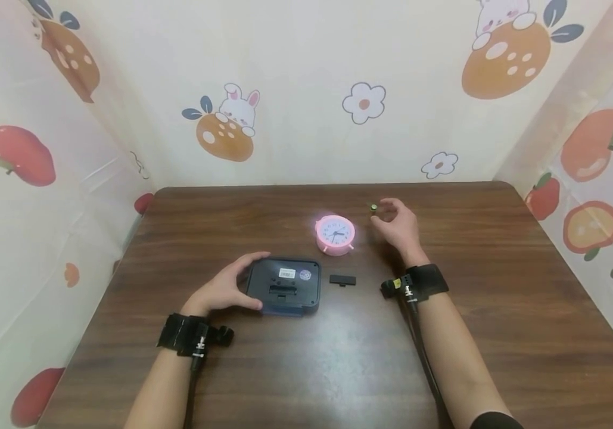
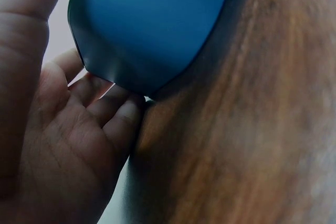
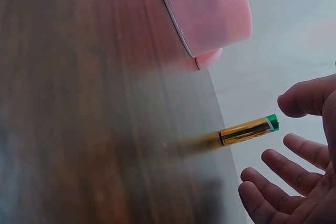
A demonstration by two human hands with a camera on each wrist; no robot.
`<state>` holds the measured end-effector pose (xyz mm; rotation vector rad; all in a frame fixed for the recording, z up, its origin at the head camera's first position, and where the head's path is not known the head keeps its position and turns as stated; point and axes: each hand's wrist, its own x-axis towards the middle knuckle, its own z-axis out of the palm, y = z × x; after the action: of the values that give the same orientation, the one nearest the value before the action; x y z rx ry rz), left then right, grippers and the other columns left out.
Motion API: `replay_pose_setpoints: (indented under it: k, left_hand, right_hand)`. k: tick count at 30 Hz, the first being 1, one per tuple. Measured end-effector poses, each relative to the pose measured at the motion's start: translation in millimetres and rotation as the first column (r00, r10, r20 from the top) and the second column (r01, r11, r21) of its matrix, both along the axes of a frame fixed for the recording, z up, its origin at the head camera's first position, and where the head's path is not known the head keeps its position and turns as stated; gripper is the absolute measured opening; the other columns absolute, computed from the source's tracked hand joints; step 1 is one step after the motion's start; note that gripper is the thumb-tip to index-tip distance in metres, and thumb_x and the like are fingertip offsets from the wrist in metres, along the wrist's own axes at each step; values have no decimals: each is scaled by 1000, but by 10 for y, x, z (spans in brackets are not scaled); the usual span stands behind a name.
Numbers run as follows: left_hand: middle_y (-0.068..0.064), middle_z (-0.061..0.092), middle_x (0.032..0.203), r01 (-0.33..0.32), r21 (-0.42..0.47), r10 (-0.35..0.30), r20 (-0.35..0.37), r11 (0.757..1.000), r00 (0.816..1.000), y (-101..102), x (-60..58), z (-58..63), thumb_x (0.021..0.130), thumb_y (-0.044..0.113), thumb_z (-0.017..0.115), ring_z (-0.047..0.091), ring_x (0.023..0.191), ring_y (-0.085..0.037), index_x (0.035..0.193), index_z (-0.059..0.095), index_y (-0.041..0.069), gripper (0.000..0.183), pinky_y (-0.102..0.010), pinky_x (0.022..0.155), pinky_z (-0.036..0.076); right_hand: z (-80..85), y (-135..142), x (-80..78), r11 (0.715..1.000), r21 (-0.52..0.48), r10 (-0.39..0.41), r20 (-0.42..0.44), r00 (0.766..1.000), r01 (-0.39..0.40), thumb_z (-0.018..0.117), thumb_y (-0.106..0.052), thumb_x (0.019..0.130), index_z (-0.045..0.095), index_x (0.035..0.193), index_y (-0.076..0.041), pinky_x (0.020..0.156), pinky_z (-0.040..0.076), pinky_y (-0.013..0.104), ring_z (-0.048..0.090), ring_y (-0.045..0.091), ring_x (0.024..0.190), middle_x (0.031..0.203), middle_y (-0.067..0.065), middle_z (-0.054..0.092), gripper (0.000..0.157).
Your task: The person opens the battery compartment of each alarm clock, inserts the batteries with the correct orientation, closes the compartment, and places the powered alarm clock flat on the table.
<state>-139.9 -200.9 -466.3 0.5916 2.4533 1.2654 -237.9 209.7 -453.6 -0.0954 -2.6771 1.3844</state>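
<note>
My left hand (image 1: 224,288) grips the left side of a black box-shaped device (image 1: 307,295), its thumb at the near edge and its fingers at the far edge. The device lies with its back up, showing a barcode label, a round sticker and an uncovered battery slot (image 1: 283,290). In the left wrist view its surface (image 2: 152,19) looks dark blue. A gold battery (image 3: 244,131) with a green end stands upright on the table. Beside it my right hand (image 1: 400,229) is held with thumb and fingers spread, the thumb tip apart from the battery.
A pink round alarm clock (image 1: 335,235) stands between the device and the battery. A small black battery cover (image 1: 342,280) lies right of the device. The wooden table (image 1: 499,333) meets patterned wall cloth at its back and sides.
</note>
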Motion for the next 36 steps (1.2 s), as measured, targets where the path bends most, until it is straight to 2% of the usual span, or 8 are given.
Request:
replay_pose_setpoints:
  k: [8, 15, 27, 36]
  left_hand:
    - [11, 37, 149, 8, 5, -8, 25, 1000, 1000, 0, 17, -52, 63, 44, 88, 34, 138, -23, 147, 34, 36, 99, -62, 110, 27]
    - [9, 37, 149, 9, 19, -9, 15, 1000, 1000, -1, 23, -54, 63, 42, 88, 34, 139, -25, 147, 35, 33, 100, -62, 110, 27]
    - [7, 36, 151, 34, 5, -34, -10, 999, 999, -13, -15, -23, 64, 42, 87, 35, 137, -25, 147, 33, 35, 99, -63, 108, 29]
    - [8, 37, 150, 32, 16, -32, 3, 999, 999, -32, -20, 5, 65, 40, 87, 35, 136, -24, 147, 33, 36, 98, -62, 109, 28]
  right_hand:
    - [-83, -21, -34, 1000, -1, -8, 24, 1000, 8, 67, -25, 84, 54, 129, -14, 85, 52, 45, 59, 30, 105, 126, 12, 60, 48]
    - [-115, -38, -62, 1000, -6, -11, 24, 1000, 11, 66, -23, 86, 55, 127, -13, 86, 53, 45, 60, 30, 105, 125, 12, 60, 44]
    - [-139, -44, -143, 999, -16, -31, 8, 999, 31, 66, -20, 87, 59, 120, -12, 90, 52, 46, 60, 30, 106, 119, 11, 64, 35]
    - [-121, -71, -157, 999, -31, -29, 11, 1000, 30, 66, -20, 87, 61, 115, -11, 89, 51, 45, 61, 29, 105, 117, 11, 64, 29]
